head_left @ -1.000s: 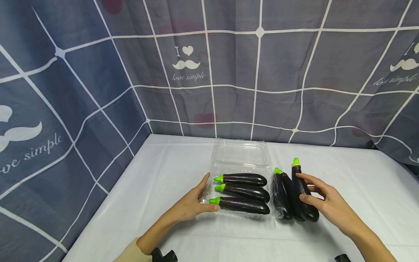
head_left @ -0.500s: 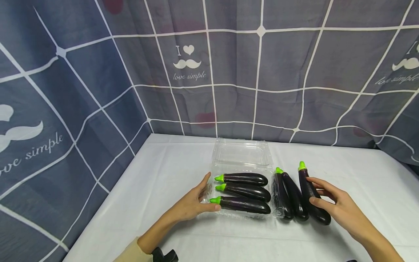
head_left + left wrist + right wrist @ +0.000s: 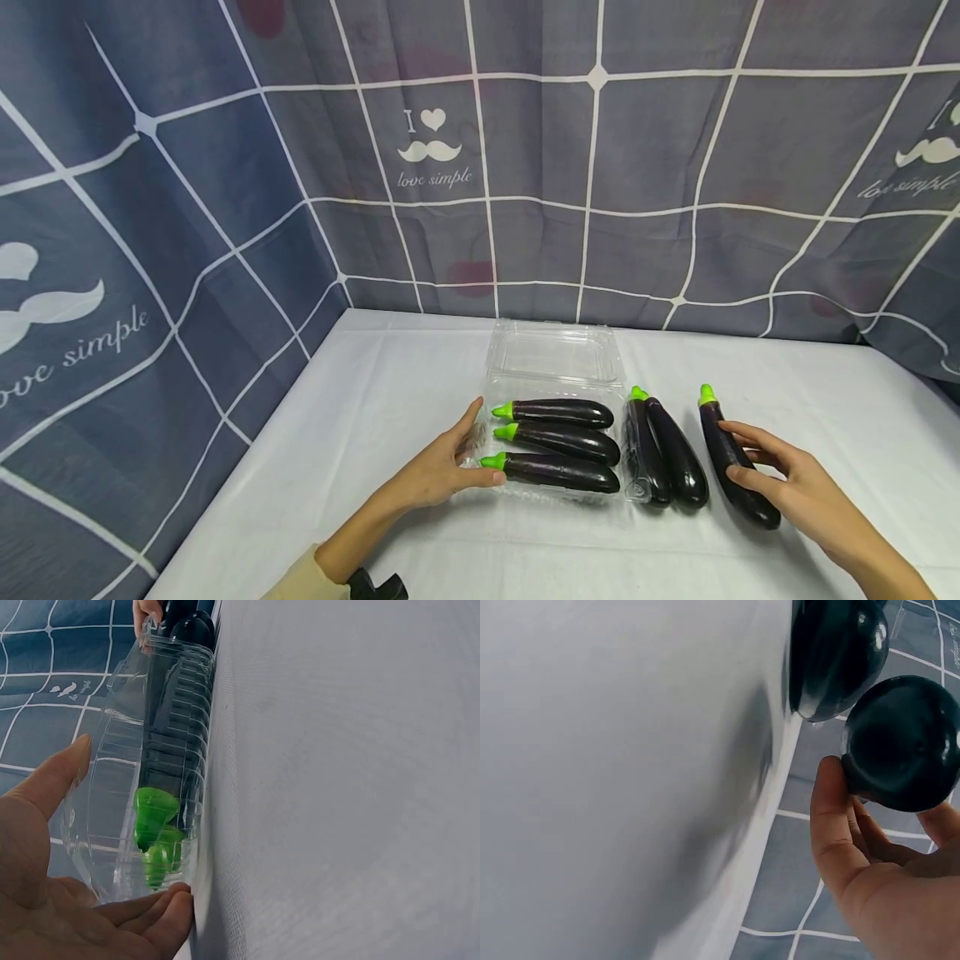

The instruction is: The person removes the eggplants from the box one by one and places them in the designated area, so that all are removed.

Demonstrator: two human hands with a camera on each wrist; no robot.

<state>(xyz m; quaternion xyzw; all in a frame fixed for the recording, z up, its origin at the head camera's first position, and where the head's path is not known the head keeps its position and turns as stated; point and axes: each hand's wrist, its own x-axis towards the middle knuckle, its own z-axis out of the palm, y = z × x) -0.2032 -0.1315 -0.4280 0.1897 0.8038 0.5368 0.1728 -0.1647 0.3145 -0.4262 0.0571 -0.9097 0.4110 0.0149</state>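
Note:
A clear plastic clamshell box (image 3: 555,354) lies with its lid folded back and three dark eggplants (image 3: 562,472) side by side inside, green stems to the left. My left hand (image 3: 438,471) grips the box's left end between thumb and fingers; the left wrist view shows the fingertips low against its wall. My right hand (image 3: 787,475) pinches another eggplant (image 3: 735,462) around its middle. That eggplant hangs tilted, stem away from me, a little above the table, its round end (image 3: 904,742) facing the right wrist camera.
Two more eggplants (image 3: 678,454) lie close together at the box's right side, stems pointing away. White cloth (image 3: 420,558) covers the table. A grey curtain with white lines (image 3: 540,242) stands behind, with its bluish part at the left.
My right hand has carried its eggplant to the right and slightly nearer, away from the two beside the box. The left hand and the box have stayed in place.

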